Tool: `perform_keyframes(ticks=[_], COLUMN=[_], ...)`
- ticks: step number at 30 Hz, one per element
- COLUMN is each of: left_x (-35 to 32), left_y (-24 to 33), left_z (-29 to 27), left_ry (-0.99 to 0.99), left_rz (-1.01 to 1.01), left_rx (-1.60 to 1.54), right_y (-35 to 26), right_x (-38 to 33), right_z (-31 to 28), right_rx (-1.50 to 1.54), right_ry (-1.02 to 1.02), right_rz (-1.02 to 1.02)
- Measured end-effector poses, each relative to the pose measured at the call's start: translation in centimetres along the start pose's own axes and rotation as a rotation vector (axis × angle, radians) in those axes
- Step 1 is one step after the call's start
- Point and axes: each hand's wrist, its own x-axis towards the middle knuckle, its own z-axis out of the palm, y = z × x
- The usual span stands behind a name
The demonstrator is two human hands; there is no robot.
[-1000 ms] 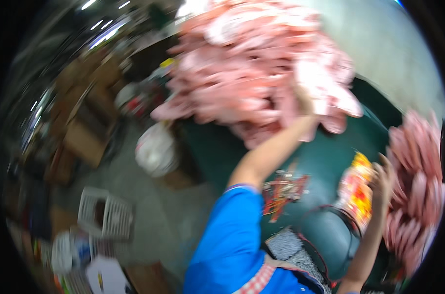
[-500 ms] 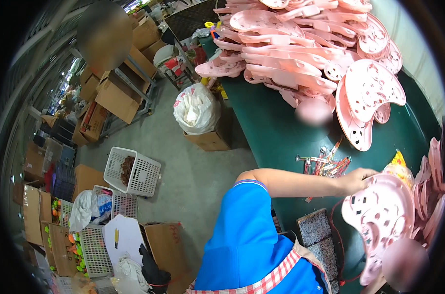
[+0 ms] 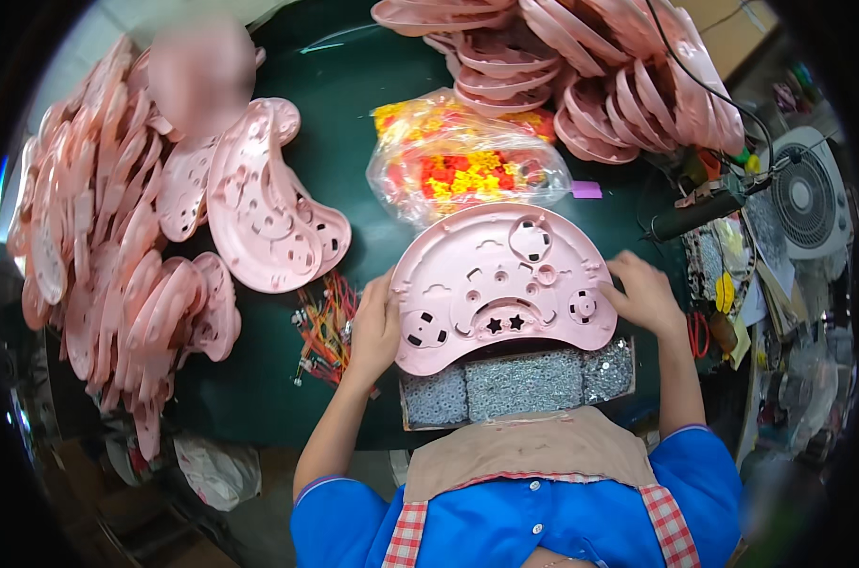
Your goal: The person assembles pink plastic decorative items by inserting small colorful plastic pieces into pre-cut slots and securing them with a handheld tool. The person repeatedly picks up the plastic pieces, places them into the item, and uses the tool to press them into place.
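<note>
A pink curved plastic shell (image 3: 505, 275) with star-shaped cut-outs and round recesses lies in front of me, its moulded inner side up. My left hand (image 3: 374, 322) grips its left edge, the fingers largely hidden around the rim. At the opposite edge my right hand (image 3: 640, 295) holds the rim with the thumb on it. Just below the shell, and partly covered by it, sits a tray (image 3: 406, 418) of small silver metal parts. A bundle of thin coloured wires (image 3: 327, 322) lies beside my left hand. Beyond the shell rests a clear bag of red and yellow pieces (image 3: 467, 161).
Pink shells are heaped on the left (image 3: 98, 227), with more stacked at the far right (image 3: 590, 76). A dark cylindrical tool (image 3: 699, 216) with a cable stands to the right, near a grey fan (image 3: 808, 189). The tabletop is green (image 3: 344, 76).
My view has turned to the right. The shell, held earlier by my left hand beside the right-hand stack, is now in front of my body with both hands on it.
</note>
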Motion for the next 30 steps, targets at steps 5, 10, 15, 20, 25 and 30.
perform_keyframes(ticks=[5,10,15,20,25,30], left_x=[4.6,16.9,21.5,22.8,20.7,16.5], left_y=[3.5,4.0,1.2,2.9,2.7,4.0], left_z=[-0.6,1.4,1.2,1.4,0.6,-0.6], left_ry=[0.143,0.018,-0.346,-0.626,-0.421,0.014], left_rz=[0.131,0.401,0.273,0.303,0.366,0.438], left_rx=[0.000,0.117,0.481,0.648,0.554,0.125], right_y=[-4.4,-7.8,-6.4,-7.0,-7.8,-13.4], right_x=[10.8,20.9,14.6,6.1,6.4,8.2], right_z=[-0.9,2.3,0.1,2.2,3.7,5.2], right_rx=[0.439,-0.003,0.688,0.298,0.457,0.355], right_ry=[0.336,0.211,0.320,-0.152,0.138,0.151], right_rz=[-0.159,-0.175,-0.284,-0.586,-0.503,-0.432])
